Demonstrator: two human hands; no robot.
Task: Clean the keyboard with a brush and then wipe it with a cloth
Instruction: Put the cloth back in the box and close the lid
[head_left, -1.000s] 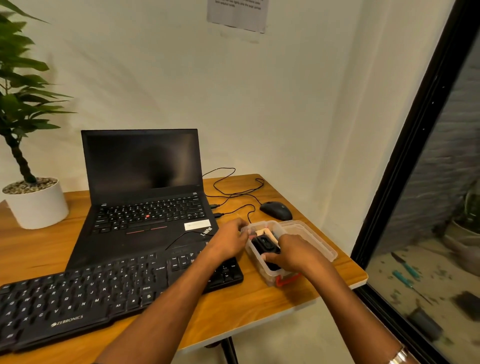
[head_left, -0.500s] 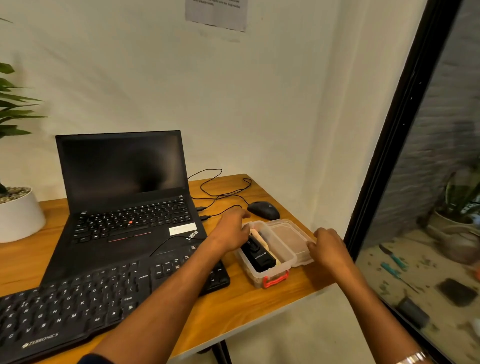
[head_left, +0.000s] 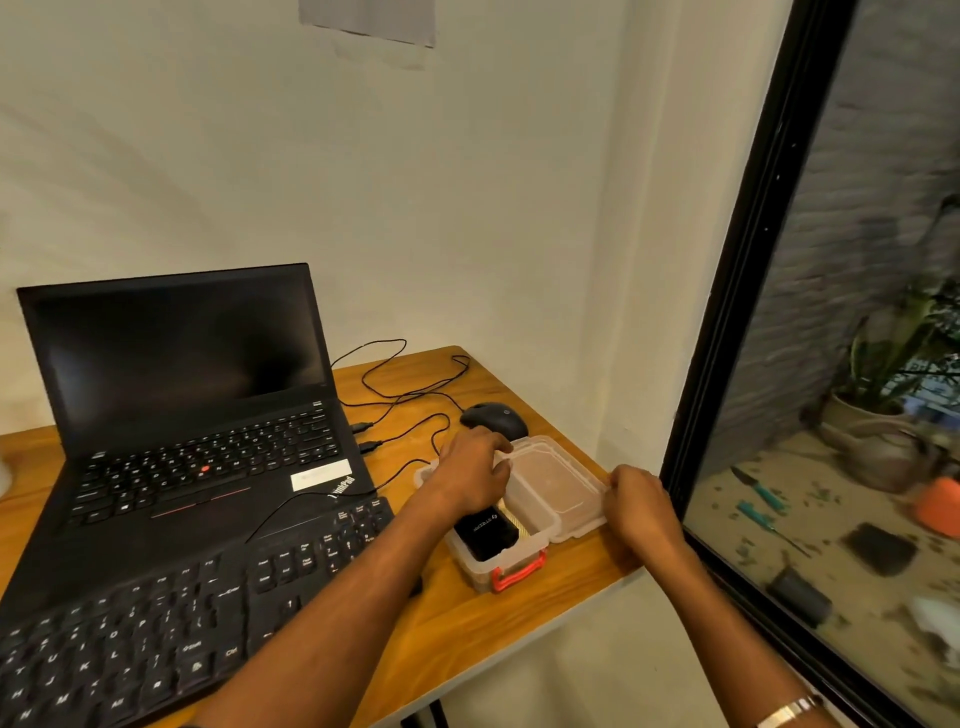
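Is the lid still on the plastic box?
No, the lid lies open beside the plastic box, with the right hand at its edge and the left hand over the box.

The laptop (head_left: 182, 415) stands open at centre left of the frame on the table (head_left: 519, 618); the keyboard (head_left: 171, 618) lies before it at lower left; right of both sits the box (head_left: 488, 569) with its lid (head_left: 558, 488) on its right; the mouse (head_left: 493, 418) lies just behind the box; cables (head_left: 400, 384) run behind, between laptop and mouse.

black keyboard (head_left: 171, 618), flat on desk (head_left: 457, 623)
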